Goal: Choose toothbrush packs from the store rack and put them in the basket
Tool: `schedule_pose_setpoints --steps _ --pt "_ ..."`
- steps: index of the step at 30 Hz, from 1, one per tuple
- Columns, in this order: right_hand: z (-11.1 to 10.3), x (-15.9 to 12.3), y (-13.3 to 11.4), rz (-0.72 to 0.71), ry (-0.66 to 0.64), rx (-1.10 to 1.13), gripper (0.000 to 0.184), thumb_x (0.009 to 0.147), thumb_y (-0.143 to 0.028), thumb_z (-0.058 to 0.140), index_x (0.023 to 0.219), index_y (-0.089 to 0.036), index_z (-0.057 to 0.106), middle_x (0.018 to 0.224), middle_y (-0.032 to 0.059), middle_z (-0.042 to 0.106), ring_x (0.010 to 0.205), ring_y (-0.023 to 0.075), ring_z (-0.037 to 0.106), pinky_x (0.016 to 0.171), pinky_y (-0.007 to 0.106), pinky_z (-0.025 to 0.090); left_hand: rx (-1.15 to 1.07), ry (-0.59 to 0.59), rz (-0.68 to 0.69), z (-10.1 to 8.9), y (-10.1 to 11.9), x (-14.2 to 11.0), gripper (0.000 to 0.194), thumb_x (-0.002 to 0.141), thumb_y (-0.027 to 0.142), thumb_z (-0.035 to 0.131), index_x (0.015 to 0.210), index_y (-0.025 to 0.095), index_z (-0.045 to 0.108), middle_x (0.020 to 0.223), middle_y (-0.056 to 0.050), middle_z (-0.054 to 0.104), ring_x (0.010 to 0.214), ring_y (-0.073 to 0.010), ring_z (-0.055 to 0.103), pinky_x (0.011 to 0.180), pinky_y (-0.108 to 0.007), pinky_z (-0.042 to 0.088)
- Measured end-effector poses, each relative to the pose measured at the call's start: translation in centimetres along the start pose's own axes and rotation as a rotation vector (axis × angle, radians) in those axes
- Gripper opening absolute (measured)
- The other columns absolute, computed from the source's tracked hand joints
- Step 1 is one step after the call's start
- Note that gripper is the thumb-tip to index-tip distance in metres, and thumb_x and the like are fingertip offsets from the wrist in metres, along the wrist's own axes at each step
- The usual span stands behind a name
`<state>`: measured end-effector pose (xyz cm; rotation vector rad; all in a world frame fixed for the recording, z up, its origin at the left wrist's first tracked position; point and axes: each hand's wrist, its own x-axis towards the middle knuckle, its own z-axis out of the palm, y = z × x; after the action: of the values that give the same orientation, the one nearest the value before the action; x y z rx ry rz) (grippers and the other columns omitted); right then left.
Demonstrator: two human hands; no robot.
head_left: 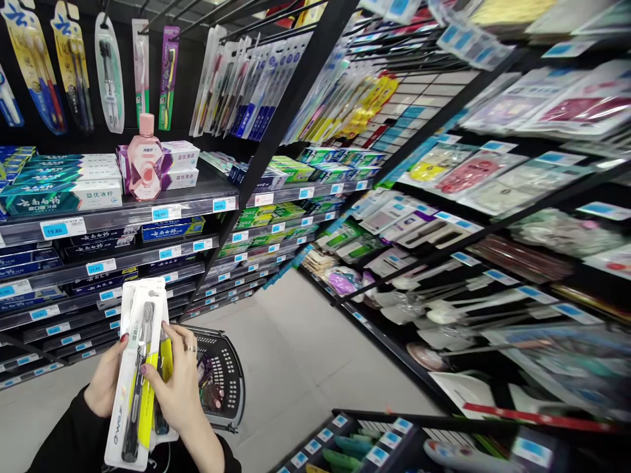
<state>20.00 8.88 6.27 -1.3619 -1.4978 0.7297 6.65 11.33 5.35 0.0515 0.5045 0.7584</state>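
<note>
Two or more packaged toothbrushes [129, 420] are held upright in front of me, in white and yellow packs with clear fronts. The front pack shows a dark-handled brush; the packs behind it are partly covered. My left hand [106, 374] grips their left edge, its thumb on the side. On the right side, my right hand [177, 384] closes around the packs, thumb across the front, a ring on one finger. Below and behind my right hand is a dark shopping basket [239, 381] with a few items inside, hard to make out.
Left shelves carry toothpaste boxes [64, 194] and a pink bottle [144, 164], with hanging toothbrushes [109, 75] above. Packaged goods fill the right-hand shelves, blurred. A low display [355, 450] stands at bottom right. Pale floor [296, 341] runs between the shelves.
</note>
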Motion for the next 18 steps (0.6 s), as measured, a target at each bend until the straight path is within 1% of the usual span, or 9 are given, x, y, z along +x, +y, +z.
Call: schedule_pose_setpoints --steps 3,6,9,11,13,15,16,18 --pt "-0.2 0.2 -0.2 0.055 0.014 0.086 0.04 0.07 -0.033 0.065 0.106 -0.024 0.049 0.109 0.0062 0.041 0.106 0.0257 0.043 0.09 0.04 0.037 -0.044 -0.02 -0.023 0.1 -0.3 0.1 0.044 0.077 0.041 0.052 0.11 0.012 0.061 0.097 -0.014 0.069 0.094 -0.032 0.062 0.088 -0.044 0.044" --pt "-0.4 0.3 -0.4 0.104 -0.043 0.131 0.024 0.075 -0.026 0.059 0.097 -0.024 0.05 0.109 0.0044 0.04 0.106 0.0222 0.044 0.091 0.035 0.036 -0.06 -0.028 -0.04 0.6 -0.5 0.2 0.044 0.078 0.044 0.05 0.105 0.011 0.063 0.098 -0.014 0.069 0.096 -0.0326 0.061 0.089 -0.044 0.043" --pt "-0.5 0.6 0.0 0.12 -0.096 0.224 0.016 0.077 -0.025 0.055 0.092 -0.023 0.05 0.106 0.0036 0.041 0.103 0.0204 0.045 0.091 0.033 0.035 -0.074 -0.042 -0.033 1.0 -0.6 0.3 0.045 0.08 0.045 0.048 0.106 0.011 0.063 0.1 -0.014 0.069 0.098 -0.0328 0.06 0.09 -0.045 0.042" --pt "-0.5 0.8 0.5 0.134 -0.094 0.294 0.013 0.076 -0.028 0.056 0.087 -0.022 0.051 0.102 0.0032 0.041 0.102 0.0208 0.045 0.091 0.033 0.035 -0.079 -0.06 -0.038 1.0 -0.5 0.4 0.055 0.078 0.053 0.046 0.109 0.011 0.061 0.102 -0.015 0.068 0.1 -0.0342 0.059 0.09 -0.046 0.042" --pt "-0.4 0.9 1.0 0.151 -0.076 0.351 0.013 0.074 -0.031 0.057 0.082 -0.021 0.052 0.099 0.0032 0.04 0.103 0.0219 0.043 0.092 0.034 0.034 -0.076 -0.074 -0.058 1.0 -0.5 0.6 0.063 0.077 0.059 0.043 0.113 0.009 0.058 0.104 -0.016 0.067 0.1 -0.035 0.059 0.089 -0.046 0.042" --pt "-0.2 0.9 1.3 0.155 -0.067 0.426 0.015 0.074 -0.033 0.057 0.08 -0.021 0.053 0.099 0.0034 0.039 0.104 0.0229 0.042 0.092 0.034 0.033 -0.065 -0.051 -0.069 0.9 -0.5 0.8 0.059 0.08 0.054 0.044 0.115 0.008 0.056 0.103 -0.017 0.067 0.098 -0.0343 0.06 0.088 -0.046 0.043" --pt "-0.2 0.9 1.4 0.149 -0.068 0.475 0.015 0.074 -0.034 0.057 0.081 -0.021 0.053 0.099 0.0036 0.039 0.103 0.0231 0.042 0.091 0.034 0.033 -0.056 -0.013 -0.064 0.9 -0.6 0.9 0.053 0.082 0.047 0.046 0.116 0.007 0.055 0.101 -0.016 0.068 0.095 -0.0334 0.062 0.087 -0.045 0.044" --pt "-0.1 0.8 1.4 0.128 -0.06 0.583 0.016 0.075 -0.035 0.055 0.083 -0.02 0.054 0.099 0.004 0.042 0.1 0.0227 0.044 0.088 0.034 0.034 -0.031 0.103 -0.033 1.0 -0.8 1.2 0.043 0.083 0.032 0.05 0.116 0.006 0.054 0.095 -0.016 0.07 0.089 -0.0319 0.064 0.085 -0.044 0.046"
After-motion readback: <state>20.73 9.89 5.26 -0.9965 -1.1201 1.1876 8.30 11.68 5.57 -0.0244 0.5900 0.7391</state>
